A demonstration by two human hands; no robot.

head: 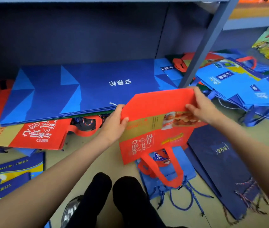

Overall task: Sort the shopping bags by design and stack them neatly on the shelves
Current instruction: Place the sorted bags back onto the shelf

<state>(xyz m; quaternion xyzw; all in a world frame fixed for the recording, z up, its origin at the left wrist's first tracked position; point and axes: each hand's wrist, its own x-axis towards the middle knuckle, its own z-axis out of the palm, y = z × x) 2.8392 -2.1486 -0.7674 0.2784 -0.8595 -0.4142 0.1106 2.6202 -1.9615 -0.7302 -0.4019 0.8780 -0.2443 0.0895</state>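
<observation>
Nearest, both hands pinch a red bag (pixel 156 127): left hand (pixel 115 120) and right hand (pixel 201 107) grip its folded-over bottom, handles hanging toward the person, white Chinese script upside down. Beyond the grip, a blue bag stack (pixel 84 89) lies flat on the floor under the shelf (pixel 213 38).

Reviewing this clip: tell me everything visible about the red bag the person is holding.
The red bag looks like non-woven fabric, folded flat, with a gold band, a food photo and white characters printed on it. Its red loop handles hang toward the floor, so it is held upside down and tilted. The left hand grips its left edge, the right hand pinches its upper right corner. It hangs above blue bags on the floor, before the shelf.
</observation>
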